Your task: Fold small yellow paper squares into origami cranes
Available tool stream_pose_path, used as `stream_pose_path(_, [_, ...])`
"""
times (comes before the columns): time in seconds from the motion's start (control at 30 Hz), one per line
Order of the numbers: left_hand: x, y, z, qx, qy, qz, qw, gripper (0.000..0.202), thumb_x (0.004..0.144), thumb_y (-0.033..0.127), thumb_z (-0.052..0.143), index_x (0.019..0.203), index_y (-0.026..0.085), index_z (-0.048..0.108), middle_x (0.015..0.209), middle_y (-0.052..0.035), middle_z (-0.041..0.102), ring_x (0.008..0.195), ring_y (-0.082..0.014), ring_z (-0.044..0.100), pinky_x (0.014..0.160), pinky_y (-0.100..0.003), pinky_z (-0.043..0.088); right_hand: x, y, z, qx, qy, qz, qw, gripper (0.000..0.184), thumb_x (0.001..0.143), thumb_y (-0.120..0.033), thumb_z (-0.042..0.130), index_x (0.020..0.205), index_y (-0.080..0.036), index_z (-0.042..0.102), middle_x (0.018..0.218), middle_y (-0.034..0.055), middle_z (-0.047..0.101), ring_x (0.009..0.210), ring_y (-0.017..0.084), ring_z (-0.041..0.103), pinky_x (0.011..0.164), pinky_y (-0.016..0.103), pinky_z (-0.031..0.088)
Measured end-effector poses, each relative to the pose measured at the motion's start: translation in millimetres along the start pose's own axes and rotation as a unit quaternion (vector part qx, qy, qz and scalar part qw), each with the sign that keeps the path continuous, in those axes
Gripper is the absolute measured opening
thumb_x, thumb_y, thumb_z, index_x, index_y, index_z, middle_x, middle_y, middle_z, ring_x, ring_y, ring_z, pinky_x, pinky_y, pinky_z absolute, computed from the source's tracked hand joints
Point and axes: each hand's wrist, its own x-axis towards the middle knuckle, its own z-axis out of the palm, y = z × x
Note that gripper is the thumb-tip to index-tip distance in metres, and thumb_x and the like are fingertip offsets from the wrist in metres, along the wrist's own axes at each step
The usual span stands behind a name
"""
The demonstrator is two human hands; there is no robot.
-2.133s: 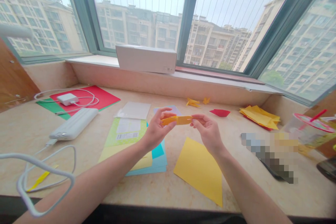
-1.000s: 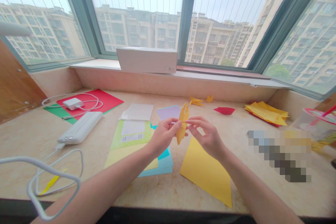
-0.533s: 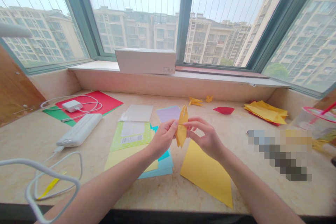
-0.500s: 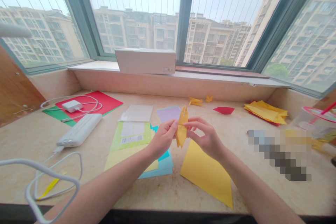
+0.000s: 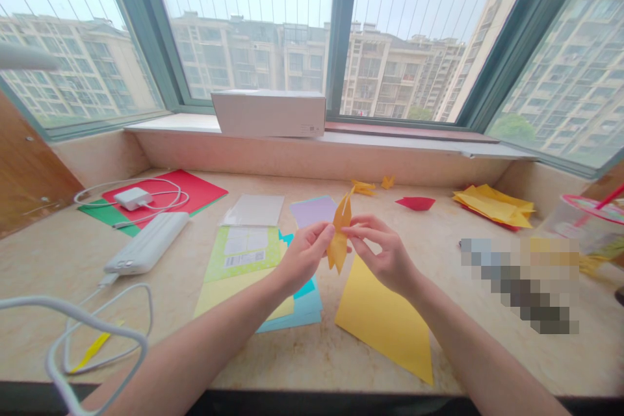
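Note:
A folded yellow origami piece [image 5: 338, 250], narrow with pointed ends, is held up above the table between my two hands. My left hand [image 5: 311, 246] pinches its left side between thumb and fingers. On the right side, my right hand [image 5: 383, 244] pinches the paper's edge with thumb and fingertips. The upper end splits into thin points, one bent to the right. Beneath my right hand lies a flat yellow paper sheet [image 5: 385, 325]. Blue sheets [image 5: 292, 318] and a green patterned paper packet [image 5: 244, 253] lie under and beside my left forearm.
Small yellow folded pieces [image 5: 363, 188] and a red folded piece [image 5: 415, 203] lie farther back. Stacked yellow papers [image 5: 494, 205] and a clear cup [image 5: 585, 224] are at right. A power bank [image 5: 147, 244], white cable [image 5: 97, 302] and red paper [image 5: 199, 188] occupy the left.
A thin point at the top of the yellow piece now sticks up and bends right. My right fingers have shifted slightly along its edge; both hands keep hold.

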Motion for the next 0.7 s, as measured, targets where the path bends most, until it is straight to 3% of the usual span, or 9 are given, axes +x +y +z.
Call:
stream_pose_path(0.23, [0,0,-1.4,-0.035,-0.016,-0.024,0.999,0.040,0.085,0.045,0.071,0.108,0.014,0.060,0.089,-0.0107,0.077,0.077,-0.0232,0.075,0.076,-0.035,0.057,0,2,2,0.087,0.022,0.077,0.993,0.020,0.091,-0.029,0.063,0.109,-0.027,0.071,0.102,0.0057,0.070,0.087,0.020,0.068,0.082,0.040,0.056])
stream_pose_path(0.33, [-1,1,0.0,-0.052,-0.030,-0.026,0.998,0.045,0.086,0.043,0.071,0.116,0.018,0.049,0.086,-0.0086,0.077,0.075,-0.0223,0.074,0.075,-0.036,0.056,0,5,7,0.172,0.038,0.119,0.977,0.036,0.088,-0.032,0.069,0.123,-0.029,0.061,0.100,0.0038,0.071,0.082,0.019,0.067,0.079,0.039,0.056])
stream_pose_path(0.43, [-2,1,2.5,-0.030,-0.007,-0.007,1.000,0.046,0.086,0.043,0.070,0.116,0.022,0.042,0.083,-0.0043,0.075,0.073,-0.0210,0.072,0.074,-0.036,0.055,0,6,11,0.209,0.048,0.144,0.966,0.050,0.084,-0.033,0.073,0.130,-0.030,0.055,0.096,0.0026,0.071,0.082,0.019,0.067,0.076,0.036,0.056])
stream_pose_path(0.57, [-4,-1,5.4,0.077,0.044,0.052,0.995,0.032,0.087,0.038,0.070,0.105,0.020,0.051,0.100,-0.0053,0.069,0.091,-0.0189,0.068,0.081,-0.033,0.053,-1,3,14,0.186,0.057,0.163,0.967,0.043,0.083,-0.033,0.074,0.123,-0.026,0.061,0.090,0.0026,0.071,0.081,0.018,0.067,0.075,0.034,0.054])
stream_pose_path(0.7, [-6,-1,5.6,0.129,0.037,0.080,0.988,0.022,0.091,0.035,0.065,0.101,0.017,0.059,0.105,-0.0075,0.066,0.101,-0.0195,0.064,0.089,-0.033,0.051,-1,-2,16,0.150,0.053,0.171,0.972,0.030,0.082,-0.033,0.075,0.109,-0.021,0.069,0.088,0.0041,0.073,0.077,0.018,0.066,0.073,0.033,0.053])
